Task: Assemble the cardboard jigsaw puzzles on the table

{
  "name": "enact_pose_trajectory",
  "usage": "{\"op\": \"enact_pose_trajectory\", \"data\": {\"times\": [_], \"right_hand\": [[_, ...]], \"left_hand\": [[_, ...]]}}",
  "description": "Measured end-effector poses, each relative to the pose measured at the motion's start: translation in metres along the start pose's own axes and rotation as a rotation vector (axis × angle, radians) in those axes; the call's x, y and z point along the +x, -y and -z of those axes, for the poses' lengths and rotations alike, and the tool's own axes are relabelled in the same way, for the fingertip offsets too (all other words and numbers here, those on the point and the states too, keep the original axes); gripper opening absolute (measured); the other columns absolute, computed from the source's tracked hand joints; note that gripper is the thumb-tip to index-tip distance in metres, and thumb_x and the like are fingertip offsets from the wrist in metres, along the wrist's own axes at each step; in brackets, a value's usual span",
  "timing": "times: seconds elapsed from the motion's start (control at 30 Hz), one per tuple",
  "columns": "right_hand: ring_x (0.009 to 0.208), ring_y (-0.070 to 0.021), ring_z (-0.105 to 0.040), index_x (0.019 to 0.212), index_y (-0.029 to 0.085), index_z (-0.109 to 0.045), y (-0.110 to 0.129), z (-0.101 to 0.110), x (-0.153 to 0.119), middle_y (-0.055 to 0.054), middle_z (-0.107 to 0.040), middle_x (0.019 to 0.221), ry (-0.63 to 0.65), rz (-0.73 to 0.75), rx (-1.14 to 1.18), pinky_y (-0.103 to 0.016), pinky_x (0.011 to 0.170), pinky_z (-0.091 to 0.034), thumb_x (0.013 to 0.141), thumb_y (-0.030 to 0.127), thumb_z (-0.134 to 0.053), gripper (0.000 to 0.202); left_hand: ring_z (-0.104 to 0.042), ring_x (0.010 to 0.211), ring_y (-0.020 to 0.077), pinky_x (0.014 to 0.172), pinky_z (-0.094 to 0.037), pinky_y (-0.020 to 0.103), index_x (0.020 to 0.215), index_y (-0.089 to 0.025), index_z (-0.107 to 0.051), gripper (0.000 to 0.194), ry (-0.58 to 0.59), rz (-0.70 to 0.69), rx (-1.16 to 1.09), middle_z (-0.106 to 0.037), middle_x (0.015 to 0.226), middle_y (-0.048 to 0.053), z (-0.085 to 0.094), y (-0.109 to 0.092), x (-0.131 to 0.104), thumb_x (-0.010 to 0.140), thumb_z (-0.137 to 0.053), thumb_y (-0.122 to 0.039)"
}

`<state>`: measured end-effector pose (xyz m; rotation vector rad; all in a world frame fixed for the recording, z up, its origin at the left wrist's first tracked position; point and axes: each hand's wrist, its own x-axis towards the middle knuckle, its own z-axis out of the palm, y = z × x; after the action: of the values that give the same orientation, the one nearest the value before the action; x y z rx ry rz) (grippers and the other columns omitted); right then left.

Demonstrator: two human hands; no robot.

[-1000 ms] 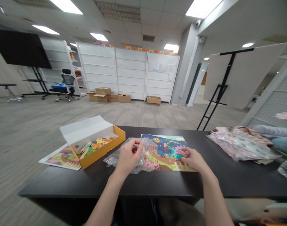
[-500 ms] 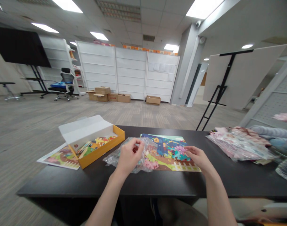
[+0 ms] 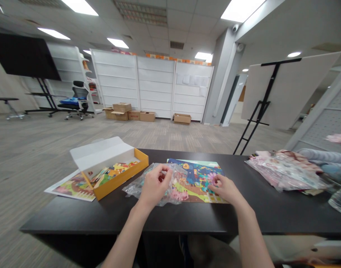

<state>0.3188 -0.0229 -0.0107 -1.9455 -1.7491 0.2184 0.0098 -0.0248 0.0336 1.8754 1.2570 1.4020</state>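
Picture puzzle (image 3: 197, 183) near the worktop's (image 3: 198, 220) far edge: we see the right hand (image 3: 225, 189) shifted inward, returning work to the puzzle's right part, and the left hand (image 3: 155, 185) over the clear bag (image 3: 135, 188), both curled, though whether gripping we cannot tell.

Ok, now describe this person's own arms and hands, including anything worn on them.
The left hand and right hand are both ungloved, and no rings can be made out. Both forearms are bare as far as they show, tapering towards slim wrists. No sleeve, watch, bracelet, cable or marking is visible on them.
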Motion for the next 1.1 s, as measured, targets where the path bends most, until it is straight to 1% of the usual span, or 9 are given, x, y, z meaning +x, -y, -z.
{"op": "enact_pose_trajectory", "data": {"times": [0.07,0.17,0.3,0.4,0.5,0.57,0.7,0.87,1.1], "right_hand": [[0.072,-0.0201,-0.062,0.074,0.023,-0.062,-0.001,0.0,-0.001,-0.002,-0.069,0.073,0.022,0.01,0.021,-0.026,0.062,-0.04,0.071,0.033,-0.072,0.015],[0.071,-0.0199,-0.063,0.072,0.023,-0.059,-0.005,0.003,-0.002,-0.001,-0.068,0.072,0.049,0.022,0.154,-0.026,0.063,-0.044,0.071,0.034,-0.071,0.016],[0.065,-0.019,-0.063,0.074,0.022,-0.056,-0.004,0.003,0.001,-0.002,-0.066,0.071,0.026,-0.033,0.426,-0.026,0.056,-0.047,0.075,0.051,-0.067,0.031],[0.06,-0.0165,-0.06,0.081,0.021,-0.057,0.006,-0.006,0.003,0.0,-0.062,0.068,0.013,-0.021,0.521,-0.026,0.054,-0.045,0.077,0.059,-0.063,0.039],[0.062,-0.0167,-0.061,0.091,0.02,-0.061,0.017,-0.015,0.004,0.0,-0.064,0.071,0.055,0.046,0.499,-0.028,0.058,-0.048,0.075,0.056,-0.065,0.04],[0.066,-0.0181,-0.064,0.094,0.02,-0.062,0.02,-0.015,0.003,-0.003,-0.067,0.077,0.085,0.044,0.437,-0.029,0.061,-0.05,0.074,0.053,-0.066,0.038],[0.069,-0.0196,-0.064,0.087,0.021,-0.066,0.017,-0.004,-0.003,-0.005,-0.071,0.081,0.08,0.037,0.217,-0.031,0.066,-0.049,0.074,0.046,-0.068,0.029],[0.062,-0.0172,-0.057,0.077,0.02,-0.069,0.012,0.001,-0.005,-0.002,-0.066,0.066,0.146,0.09,0.014,-0.028,0.06,-0.041,0.073,0.042,-0.072,0.022],[0.062,-0.0146,-0.055,0.077,0.021,-0.06,0.007,-0.011,-0.005,0.001,-0.064,0.07,0.181,0.055,0.107,-0.025,0.058,-0.038,0.07,0.036,-0.075,0.023]], "left_hand": [[-0.057,0.058,0.0129,0.053,-0.038,0.022,0.08,-0.02,-0.06,0.021,-0.002,0.0,-0.003,-0.06,0.065,-0.002,0.001,-0.001,0.0,0.091,-0.057,-0.038],[-0.057,0.058,0.0126,0.053,-0.038,0.021,0.079,-0.02,-0.06,0.02,-0.01,0.004,-0.005,-0.06,0.064,-0.002,0.003,-0.002,0.0,0.09,-0.057,-0.036],[-0.057,0.057,0.0122,0.054,-0.038,0.021,0.079,-0.02,-0.06,0.021,-0.007,0.005,0.004,-0.06,0.064,-0.003,0.003,-0.003,0.0,0.091,-0.056,-0.036],[-0.057,0.057,0.0121,0.054,-0.038,0.022,0.079,-0.02,-0.061,0.02,-0.008,0.01,0.002,-0.061,0.065,-0.002,0.001,-0.003,0.0,0.09,-0.057,-0.036],[-0.056,0.055,0.0121,0.054,-0.039,0.022,0.077,-0.02,-0.06,0.02,-0.012,0.017,-0.01,-0.061,0.064,-0.002,0.0,-0.005,0.0,0.089,-0.058,-0.035],[-0.056,0.054,0.0122,0.054,-0.039,0.022,0.077,-0.02,-0.06,0.02,-0.016,0.016,-0.022,-0.061,0.064,-0.002,0.0,-0.006,-0.001,0.089,-0.058,-0.035],[-0.057,0.055,0.0121,0.054,-0.039,0.022,0.078,-0.02,-0.061,0.02,-0.015,0.013,-0.007,-0.062,0.065,-0.002,0.001,-0.004,-0.001,0.09,-0.057,-0.036],[-0.057,0.055,0.0122,0.054,-0.039,0.021,0.078,-0.02,-0.061,0.021,-0.019,0.001,0.013,-0.06,0.063,-0.002,0.002,-0.001,0.0,0.09,-0.057,-0.036],[-0.056,0.057,0.0126,0.052,-0.038,0.021,0.078,-0.02,-0.061,0.022,-0.048,0.006,-0.024,-0.061,0.063,-0.002,0.004,-0.003,0.001,0.089,-0.058,-0.038]]}}
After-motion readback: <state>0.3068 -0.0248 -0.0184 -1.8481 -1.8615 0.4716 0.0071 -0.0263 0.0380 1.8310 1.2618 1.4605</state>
